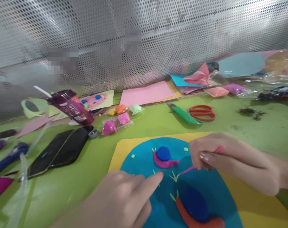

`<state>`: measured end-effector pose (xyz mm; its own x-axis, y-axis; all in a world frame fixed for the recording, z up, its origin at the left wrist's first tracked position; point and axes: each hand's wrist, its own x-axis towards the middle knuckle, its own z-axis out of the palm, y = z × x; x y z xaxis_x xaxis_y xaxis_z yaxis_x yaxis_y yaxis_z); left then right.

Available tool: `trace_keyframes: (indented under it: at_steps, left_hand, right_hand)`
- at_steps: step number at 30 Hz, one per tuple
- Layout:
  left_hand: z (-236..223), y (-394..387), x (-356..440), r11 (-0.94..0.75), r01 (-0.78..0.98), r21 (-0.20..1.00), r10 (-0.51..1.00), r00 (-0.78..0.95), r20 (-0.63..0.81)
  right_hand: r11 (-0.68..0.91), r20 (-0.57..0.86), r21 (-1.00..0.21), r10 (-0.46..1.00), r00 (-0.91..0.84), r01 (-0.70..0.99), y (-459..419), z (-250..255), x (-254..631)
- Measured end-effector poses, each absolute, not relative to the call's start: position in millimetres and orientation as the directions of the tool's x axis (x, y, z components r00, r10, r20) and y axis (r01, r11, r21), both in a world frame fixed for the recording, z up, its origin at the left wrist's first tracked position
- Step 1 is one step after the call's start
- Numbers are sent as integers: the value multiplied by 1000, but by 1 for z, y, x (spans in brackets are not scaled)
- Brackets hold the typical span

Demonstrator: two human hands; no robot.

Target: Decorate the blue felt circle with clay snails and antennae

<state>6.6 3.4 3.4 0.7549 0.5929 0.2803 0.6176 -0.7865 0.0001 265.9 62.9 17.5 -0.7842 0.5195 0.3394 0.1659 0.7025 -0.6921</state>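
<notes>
My right hand point(212, 155) is closed around a thin pink clay modelling tool point(186, 170). The tool's tip touches a small pale green clay grass tuft point(174, 176) on the blue paper circle point(139, 163). My left hand point(125, 196) rests over the circle's left side, index finger stretched out beside another thin green clay strip point(154, 172), the other fingers curled and partly hidden. Above lies a magenta clay snail body point(166, 164) with a blue disc shell point(163, 153). Closer to me is a red-orange clay snail body point(189, 213) with a larger dark blue shell point(195, 204).
Yellow paper point(260, 202) lies under the circle. Beyond it are green-handled cutter point(185, 115), red-handled scissors point(202, 113) and bagged pink clay point(109, 127). At left, a purple cup point(71, 107) with a straw stands tilted near a black phone point(70, 145). A perforated metal panel point(144, 41) bounds the back.
</notes>
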Motion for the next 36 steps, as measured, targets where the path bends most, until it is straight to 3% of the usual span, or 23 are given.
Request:
trace_keyframes:
  at_steps: [36]
  left_hand:
    - [4,3,6,-782,623,6,601,751,275]
  right_hand:
    - [642,281,-741,562,-778,196,64,19,264]
